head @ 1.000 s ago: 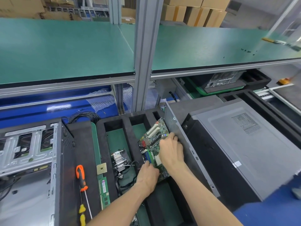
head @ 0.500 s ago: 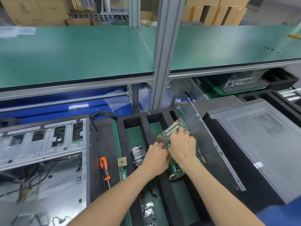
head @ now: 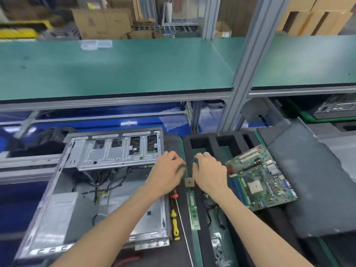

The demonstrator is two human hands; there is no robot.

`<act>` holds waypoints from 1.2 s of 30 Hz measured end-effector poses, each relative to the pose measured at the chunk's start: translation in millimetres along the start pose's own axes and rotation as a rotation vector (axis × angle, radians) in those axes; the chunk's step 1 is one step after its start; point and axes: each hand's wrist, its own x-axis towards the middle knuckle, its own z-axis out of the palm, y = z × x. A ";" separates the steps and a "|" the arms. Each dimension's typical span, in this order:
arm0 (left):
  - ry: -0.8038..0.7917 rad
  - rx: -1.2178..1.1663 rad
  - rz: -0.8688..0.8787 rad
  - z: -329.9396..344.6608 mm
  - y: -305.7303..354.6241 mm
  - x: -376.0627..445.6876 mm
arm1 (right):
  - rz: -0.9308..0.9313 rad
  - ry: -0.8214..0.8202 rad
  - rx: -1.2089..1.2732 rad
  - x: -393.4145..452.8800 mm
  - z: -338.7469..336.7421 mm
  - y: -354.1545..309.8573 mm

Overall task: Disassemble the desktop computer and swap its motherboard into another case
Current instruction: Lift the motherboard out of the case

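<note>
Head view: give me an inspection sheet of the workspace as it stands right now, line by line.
Surface: black foam tray with open compartments, on a green-matted bench.
Job's things: motherboard lies tilted at the tray's right, against a grey panel; open case at left.
Clutter: CPU chip, RAM stick, orange-handled screwdriver and a yellow-handled tool between case and tray.
Hands: left hand and right hand hover over the tray's left edge; whether either grips anything is unclear.
Cables: loose black wires inside the case.
Surroundings: green shelf above, cardboard boxes behind.
</note>
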 end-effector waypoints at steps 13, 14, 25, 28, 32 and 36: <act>-0.168 -0.163 -0.001 -24.3 -67.9 -98.4 | 0.176 -0.197 0.188 -54.0 59.8 -53.4; -0.182 -0.171 0.006 -24.3 -69.2 -103.5 | 0.210 -0.238 0.202 -59.5 63.3 -53.2; -0.182 -0.181 0.008 -16.3 -65.9 -116.6 | 0.372 -0.524 0.277 -85.6 92.0 -55.8; -0.175 -0.162 0.004 -14.7 -64.2 -116.3 | 0.371 -0.546 0.283 -81.0 93.4 -54.8; -0.179 -0.144 -0.012 -16.1 -61.9 -117.1 | 0.337 -0.563 0.261 -79.8 92.5 -54.1; -0.204 -0.113 -0.003 -19.1 -60.3 -118.0 | 0.342 -0.549 0.304 -83.6 89.7 -51.1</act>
